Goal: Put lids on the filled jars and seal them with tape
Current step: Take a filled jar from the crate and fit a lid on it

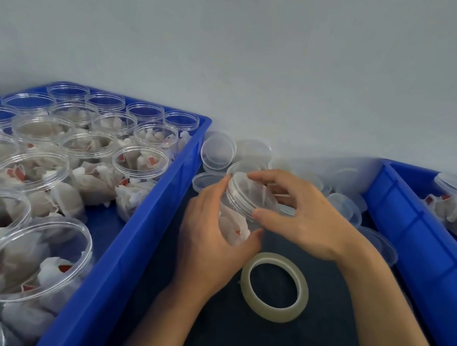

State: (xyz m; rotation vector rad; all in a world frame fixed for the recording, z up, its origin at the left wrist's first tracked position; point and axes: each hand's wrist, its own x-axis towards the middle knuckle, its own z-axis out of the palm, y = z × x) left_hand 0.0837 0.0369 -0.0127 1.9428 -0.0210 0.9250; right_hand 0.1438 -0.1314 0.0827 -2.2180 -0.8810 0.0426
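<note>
Left hand [210, 237] gripping the filled jar [237, 217], right hand [300, 211] pinching its lid [250, 193], probably cross-threading if twisted on tilted.

No readable txt, labels or nos anywhere; red tags on sachets [147, 159] too blurry
</note>
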